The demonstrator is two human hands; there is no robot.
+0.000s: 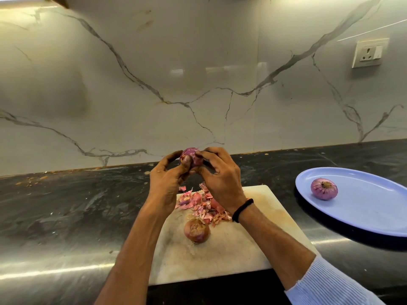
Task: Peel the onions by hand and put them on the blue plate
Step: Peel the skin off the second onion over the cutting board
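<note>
Marble backsplash (198, 73), white with grey veins, stands behind the white rectangular cutting board (231, 256), which is the reference for all positions below. The black polished stone countertop (66, 205) carries the board and extends past it on both sides. The blue oval plate (363, 212) lies right of the board, apart from it.

Your left hand (164, 186) and your right hand (220, 179) are raised above the far edge of the board. Both grasp one round purple onion (190, 154) between them. The left fingers curl round it with the thumb pressed on its front. The right fingertips pinch at its upper right side.

A light blue ribbed sleeve (330, 285) covers your right forearm past the board's near right corner. A heap of pink and brown onion skins (198, 203) lies on the far half of the board, below the hands. A white wall socket (370, 52) sits on the backsplash, high and right of the board.

One peeled purple onion (324, 188) rests on the left part of the plate. One brown-skinned onion (196, 230), unpeeled, sits mid-board, just on your side of the heap. A black wristband (242, 210) circles your right wrist, above the board.
</note>
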